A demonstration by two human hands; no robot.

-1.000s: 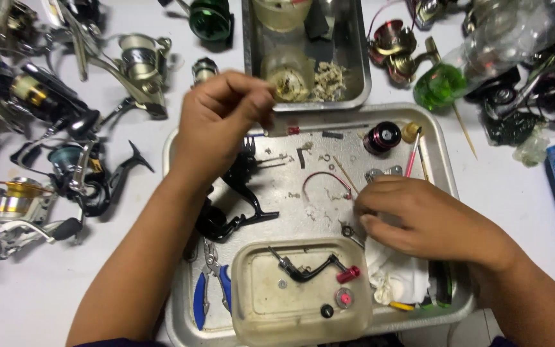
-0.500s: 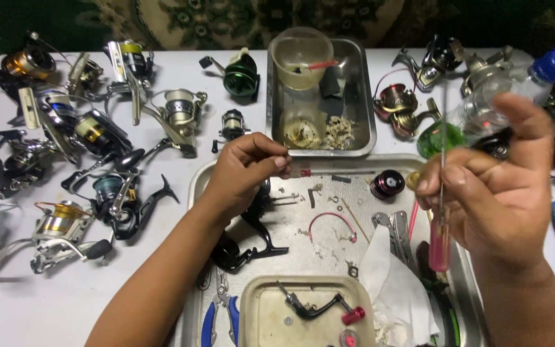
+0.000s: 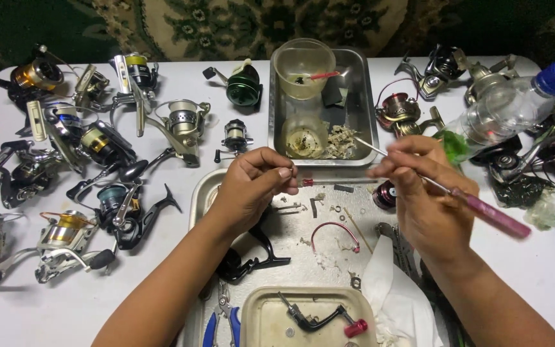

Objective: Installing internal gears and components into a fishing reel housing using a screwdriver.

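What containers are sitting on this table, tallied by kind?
Metal trays: 2
Beige tray: 1
Clear cups: 2
Clear bottle with blue cap: 1
Total: 6

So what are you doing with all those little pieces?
A person sits at a white table covered with fishing reels. The left hand pinches a tiny ring-like part between fingertips above a metal tray scattered with small parts. The right hand holds a thin tool with a pink handle, its tip pointing toward the left hand. A second metal tray behind holds two plastic cups. Blue-handled pliers lie at the near edge.
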